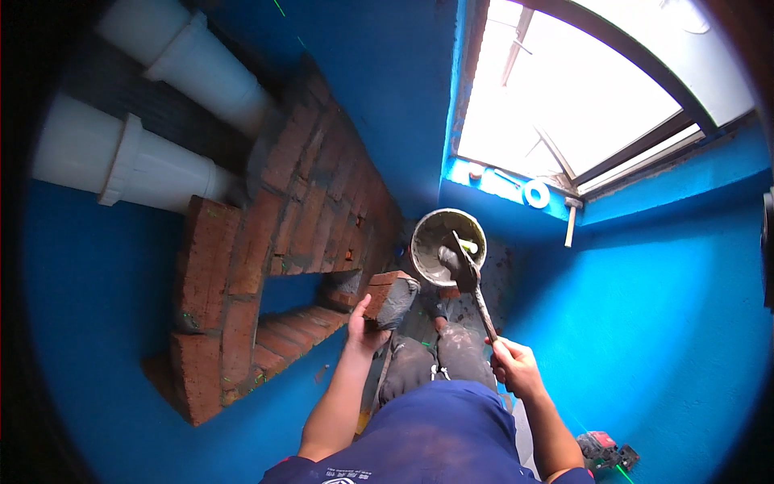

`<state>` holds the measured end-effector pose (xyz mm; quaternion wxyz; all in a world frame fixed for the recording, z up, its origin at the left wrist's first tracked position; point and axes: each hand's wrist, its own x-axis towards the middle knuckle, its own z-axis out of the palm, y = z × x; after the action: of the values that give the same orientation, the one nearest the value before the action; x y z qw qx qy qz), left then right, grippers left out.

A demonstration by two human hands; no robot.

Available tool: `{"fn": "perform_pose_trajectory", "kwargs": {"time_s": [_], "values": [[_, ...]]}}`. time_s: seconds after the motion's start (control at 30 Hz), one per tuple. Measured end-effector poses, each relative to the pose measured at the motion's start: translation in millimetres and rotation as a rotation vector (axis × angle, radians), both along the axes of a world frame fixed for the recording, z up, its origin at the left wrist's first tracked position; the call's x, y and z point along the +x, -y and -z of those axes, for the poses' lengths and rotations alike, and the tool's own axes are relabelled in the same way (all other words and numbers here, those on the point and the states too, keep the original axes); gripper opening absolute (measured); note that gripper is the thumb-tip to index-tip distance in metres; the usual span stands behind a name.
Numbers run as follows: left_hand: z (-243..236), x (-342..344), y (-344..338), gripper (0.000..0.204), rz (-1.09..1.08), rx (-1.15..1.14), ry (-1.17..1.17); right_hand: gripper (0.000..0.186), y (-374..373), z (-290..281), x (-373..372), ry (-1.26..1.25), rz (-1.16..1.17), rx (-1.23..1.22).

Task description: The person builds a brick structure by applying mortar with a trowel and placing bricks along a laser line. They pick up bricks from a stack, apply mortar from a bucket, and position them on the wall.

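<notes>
Navy shirt [435, 427], brickwork [302, 214] against blue walls [645, 306], bright window [572, 89].

Bottom centre, a dark blue short-sleeved shirt [439, 431] is showing white printing [339, 480] at lower left; just above, 2 white cords [434, 373] are hanging over grey, pale-smudged trousers [468, 351].
</notes>
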<state>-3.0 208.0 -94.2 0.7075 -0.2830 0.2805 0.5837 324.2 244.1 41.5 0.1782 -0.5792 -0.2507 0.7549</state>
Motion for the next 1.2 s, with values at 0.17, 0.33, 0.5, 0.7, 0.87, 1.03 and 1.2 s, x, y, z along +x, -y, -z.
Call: {"fn": "perform_pose_trajectory", "kwargs": {"time_s": [0.17, 0.33, 0.5, 0.7, 0.87, 1.03, 1.2], "values": [[-29.3, 5.1, 18.7, 0.041, -0.044, -0.182, -0.125, 0.025, 7.1, 96.3, -4.7, 0.519, -0.174, 0.692], [-39.1, -14.3, 54.3, 0.035, 0.158, -0.003, -0.017, 0.039, -17.8, 246.5, -19.4, 0.829, -0.532, 0.575], [-63.6, -13.6, 59.7, 0.039, 0.186, -0.327, -0.419, 0.038, -35.3, 254.7, -51.1, 0.76, -0.522, 0.622], [-103.7, -39.5, 18.7, 0.047, 0.407, -0.137, -0.36, 0.048, -51.8, 231.9, -42.5, 0.662, -0.506, 0.594], [-185.9, -53.3, -41.7, 0.058, 0.693, 0.072, -0.696, 0.052, -41.2, 229.6, -9.6, 0.641, -0.549, 0.499], [-264.7, -58.3, -96.7, 0.068, 0.909, 0.186, -1.034, 0.058, -28.5, 233.4, 17.8, 0.647, -0.573, 0.512], [-328.3, -76.8, -141.3, 0.073, 1.022, 0.218, -1.585, 0.058, -23.0, 241.2, 23.5, 0.665, -0.489, 0.595]]}}
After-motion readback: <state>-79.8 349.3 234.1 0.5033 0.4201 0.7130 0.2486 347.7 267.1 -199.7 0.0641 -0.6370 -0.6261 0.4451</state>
